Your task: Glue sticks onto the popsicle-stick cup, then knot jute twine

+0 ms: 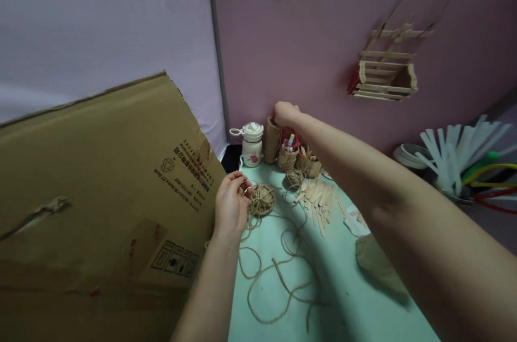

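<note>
— At the far edge of the desk (pixel 343 299), against the pink wall, where was the right hand (pixel 285 113)?

— It sat on top of the tall tube (pixel 272 142), with the fingers curled down over the rim in a closed grip. The tube stood upright between the white bottle (pixel 251 145) and a small woven basket (pixel 287 158).

— And the left hand (pixel 231 204)?

— Nearer, beside the cardboard box (pixel 100 191). It was half closed, and the fingertips pinched a strand (pixel 244 189) at the edge of the twine coil (pixel 261 199). The coil itself lay flat on the desk, just beside the hand.

— How far along did the work look?

— Early to middling, I'd judge. A good deal of loose twine (pixel 278 277) wandered in loops across the desk in front of the coil. It was pulled free but wound round nothing. The craft sticks (pixel 319 199) lay in an unsorted pile, none of them joined.

— Was anything finished?

— The basket and a second basket (pixel 310 165) beside it looked complete and held bits and pieces. A stick house (pixel 385 70) hung on the wall, fully built. I couldn't tell whether the tube's wrapping reached its top, since the hand covered it.

— So what was left?

— By the look of it, the twine and the sticks remained to be used.
</note>
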Action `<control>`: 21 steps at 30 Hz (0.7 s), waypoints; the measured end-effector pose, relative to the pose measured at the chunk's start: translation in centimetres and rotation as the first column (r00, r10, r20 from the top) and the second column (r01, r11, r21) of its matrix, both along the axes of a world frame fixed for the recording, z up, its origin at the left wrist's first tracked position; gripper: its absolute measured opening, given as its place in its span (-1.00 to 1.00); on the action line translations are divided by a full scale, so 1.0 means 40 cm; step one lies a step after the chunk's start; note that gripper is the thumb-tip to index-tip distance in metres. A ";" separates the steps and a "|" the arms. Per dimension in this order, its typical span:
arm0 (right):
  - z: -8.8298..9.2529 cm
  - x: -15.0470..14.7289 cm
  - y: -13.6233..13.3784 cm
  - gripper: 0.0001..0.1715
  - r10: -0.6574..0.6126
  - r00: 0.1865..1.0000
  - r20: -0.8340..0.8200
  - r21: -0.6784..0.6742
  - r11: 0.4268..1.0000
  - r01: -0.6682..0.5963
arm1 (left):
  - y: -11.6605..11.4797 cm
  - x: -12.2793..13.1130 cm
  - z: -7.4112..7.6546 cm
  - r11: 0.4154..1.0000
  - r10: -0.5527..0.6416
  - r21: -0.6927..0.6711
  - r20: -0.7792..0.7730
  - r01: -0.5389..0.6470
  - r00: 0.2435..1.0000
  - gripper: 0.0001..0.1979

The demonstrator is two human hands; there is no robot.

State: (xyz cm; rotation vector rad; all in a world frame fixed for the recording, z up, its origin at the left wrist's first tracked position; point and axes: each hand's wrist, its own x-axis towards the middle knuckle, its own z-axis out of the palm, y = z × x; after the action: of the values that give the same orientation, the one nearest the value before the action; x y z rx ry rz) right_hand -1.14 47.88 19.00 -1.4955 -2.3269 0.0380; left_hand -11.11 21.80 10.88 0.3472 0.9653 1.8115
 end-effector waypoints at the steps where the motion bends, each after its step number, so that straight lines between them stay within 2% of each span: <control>1: 0.001 0.003 -0.011 -0.83 -0.010 1.000 0.013 -0.008 1.000 0.010 | -0.010 -0.003 -0.004 1.000 0.007 -0.001 -0.010 -0.007 1.000 -0.79; 3: 0.012 0.008 -0.041 -0.77 -0.048 0.996 0.076 -0.015 0.999 0.049 | -0.032 -0.002 -0.011 0.999 0.031 -0.011 -0.046 -0.032 0.998 -0.81; 6: 0.049 0.024 -0.126 -0.71 -0.021 1.000 -0.016 0.176 0.984 0.024 | -0.063 0.019 -0.029 0.997 0.053 -0.042 -0.170 -0.061 0.984 -0.86; 9: 0.079 0.061 -0.295 -0.60 0.044 0.982 -0.182 0.303 0.953 0.013 | -0.095 0.053 -0.063 0.996 -0.028 -0.092 -0.400 -0.010 0.916 -0.92; 11: 0.062 0.103 -0.451 -0.61 0.123 0.966 -0.228 0.288 0.956 -0.054 | -0.122 0.073 -0.095 0.988 -0.139 -0.133 -0.608 0.073 0.782 -0.95; 12: 0.038 0.130 -0.533 -0.65 0.165 0.953 -0.253 0.262 0.960 -0.096 | -0.137 0.080 -0.112 0.980 -0.199 -0.154 -0.711 0.127 0.674 -0.95; 14: -0.041 0.194 -0.684 -0.79 0.229 0.925 -0.302 0.149 0.970 -0.191 | -0.167 0.089 -0.145 0.951 -0.285 -0.199 -0.863 0.238 0.417 -0.92; 16: -0.144 0.266 -0.794 -0.88 0.188 0.922 -0.338 -0.058 0.974 -0.219 | -0.194 0.091 -0.170 0.925 -0.312 -0.242 -0.923 0.293 0.224 -0.88; 18: -0.248 0.332 -0.855 -0.89 0.030 0.932 -0.361 -0.222 0.968 -0.118 | -0.216 0.090 -0.183 0.922 -0.319 -0.279 -0.941 0.269 0.116 -0.88; 19: -0.292 0.358 -0.871 -0.88 -0.055 0.934 -0.353 -0.253 0.967 -0.039 | -0.224 0.090 -0.184 0.922 -0.324 -0.299 -0.943 0.245 0.069 -0.89; 21: -0.359 0.394 -0.884 -0.84 -0.119 0.929 -0.352 -0.263 0.965 0.024 | -0.238 0.093 -0.179 0.915 -0.338 -0.337 -0.941 0.221 -0.033 -0.92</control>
State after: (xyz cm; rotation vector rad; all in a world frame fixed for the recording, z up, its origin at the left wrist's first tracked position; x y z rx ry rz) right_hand 14.62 12.51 4.63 -1.5347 -2.0207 0.5683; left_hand -7.38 12.26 3.72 1.8608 1.7295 0.8328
